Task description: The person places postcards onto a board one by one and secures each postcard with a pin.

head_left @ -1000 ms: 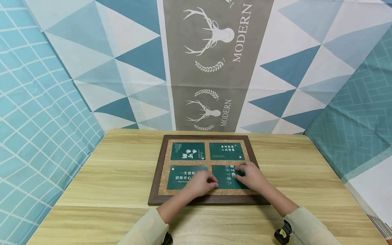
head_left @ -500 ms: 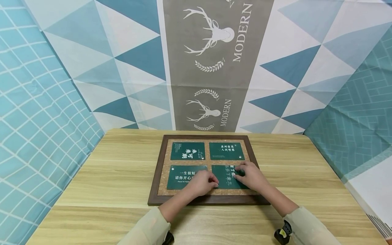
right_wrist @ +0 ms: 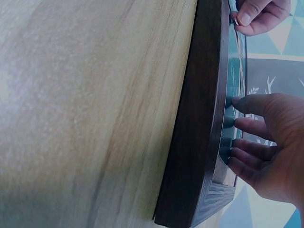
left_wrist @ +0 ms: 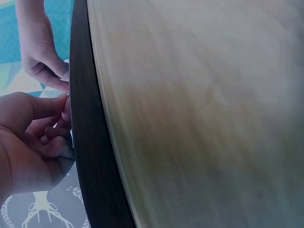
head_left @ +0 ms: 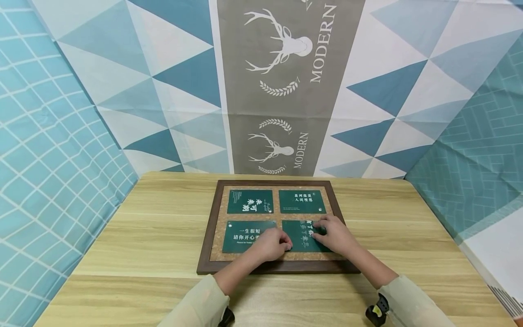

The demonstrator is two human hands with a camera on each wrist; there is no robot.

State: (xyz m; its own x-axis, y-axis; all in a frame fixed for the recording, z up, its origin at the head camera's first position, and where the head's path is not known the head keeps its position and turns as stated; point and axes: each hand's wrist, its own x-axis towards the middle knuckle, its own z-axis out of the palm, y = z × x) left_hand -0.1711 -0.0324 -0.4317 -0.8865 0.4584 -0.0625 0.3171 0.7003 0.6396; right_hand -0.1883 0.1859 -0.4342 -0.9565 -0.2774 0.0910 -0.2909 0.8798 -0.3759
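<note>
A cork board (head_left: pixel 278 216) in a dark brown wooden frame (head_left: pixel 286 267) lies on the table, bearing several green cards with white writing. My left hand (head_left: pixel 269 245) is at the lower-left corner of the lower-right card (head_left: pixel 295 229). Its thumb and forefinger pinch a tiny pale thing, which looks like a thumbtack (right_wrist: pixel 236 21); most of it is hidden. On the right part of that same card, my right hand (head_left: pixel 336 235) rests its spread fingertips. In the right wrist view, those fingertips (right_wrist: pixel 236 100) touch the card surface.
Small shiny tacks show at corners of the upper-left card (head_left: pixel 241 206), upper-right card (head_left: pixel 300 206) and lower-left card (head_left: pixel 233 245). The wooden table (head_left: pixel 155 245) extends on both sides. A patterned cloth backdrop (head_left: pixel 278 100) stands behind it.
The left sleeve and wrist have shifted very slightly to the right. Both hands stay at the same spots on the lower-right card.
</note>
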